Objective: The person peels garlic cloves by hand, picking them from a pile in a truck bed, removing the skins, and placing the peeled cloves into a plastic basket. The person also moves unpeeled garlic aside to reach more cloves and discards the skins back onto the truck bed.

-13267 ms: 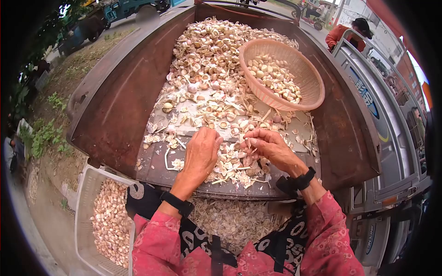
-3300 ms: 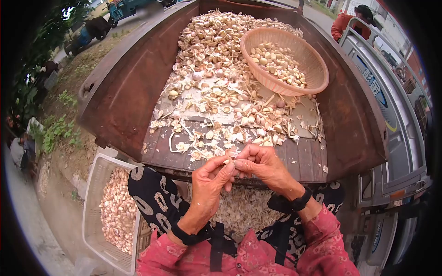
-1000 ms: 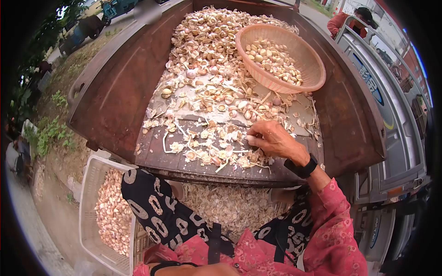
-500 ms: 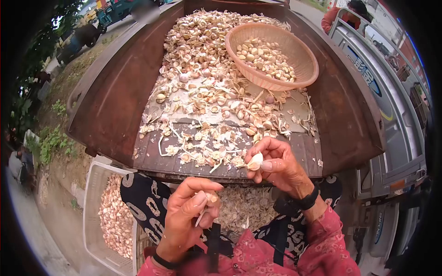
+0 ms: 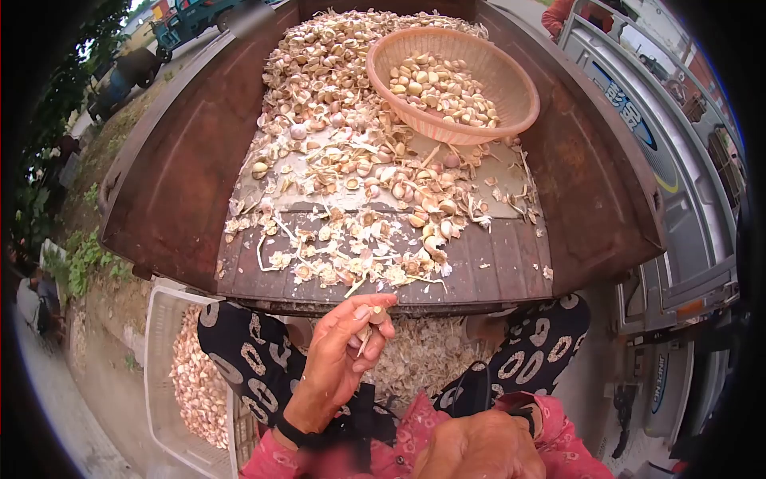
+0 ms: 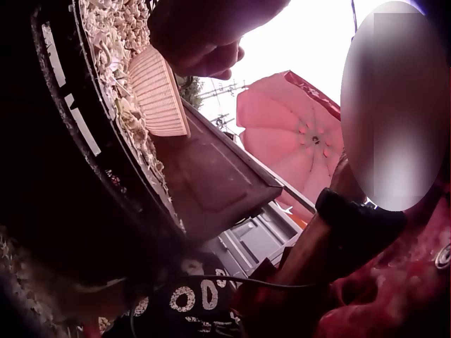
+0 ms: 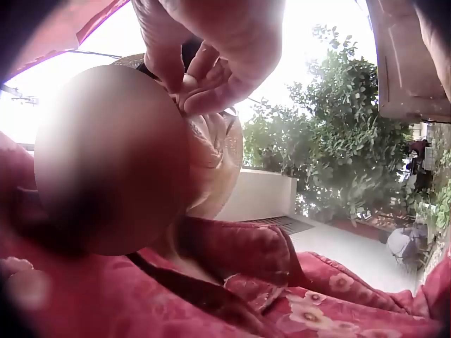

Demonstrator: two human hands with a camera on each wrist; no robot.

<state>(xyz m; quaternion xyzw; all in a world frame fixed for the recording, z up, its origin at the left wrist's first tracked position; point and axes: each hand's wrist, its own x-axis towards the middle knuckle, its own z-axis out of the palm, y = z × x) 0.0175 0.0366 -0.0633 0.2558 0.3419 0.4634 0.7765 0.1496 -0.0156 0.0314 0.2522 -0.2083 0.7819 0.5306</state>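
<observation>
Above the lap, in front of the cart bed's front edge, the left hand (image 5: 327, 371) pinches garlic pieces (image 5: 372, 319) between thumb and curled fingers. Raised close to the camera, the right hand (image 5: 479, 447) appears at the bottom of the head view with its fingers hidden. The right wrist view shows the right hand (image 7: 218, 49) with bent fingers round a small pale garlic clove (image 7: 189, 82), near a blurred face. Loose cloves (image 5: 427, 223) and skins (image 5: 327, 255) lie on the cart bed (image 5: 495, 263). Part of the left hand (image 6: 211, 35) is dark in the left wrist view.
A pink basket (image 5: 519, 80) of cloves stands at the bed's back right, beside a garlic heap (image 5: 319, 64). Rusty side walls (image 5: 183, 176) flank the bed. A white crate (image 5: 163, 359) of cloves sits at lower left. Skins (image 5: 423, 351) cover the ground between the legs.
The right hand has come back from the bed's front edge toward the camera with its clove. The left hand, low in view a second ago, is up before the bed, still pinching garlic pieces.
</observation>
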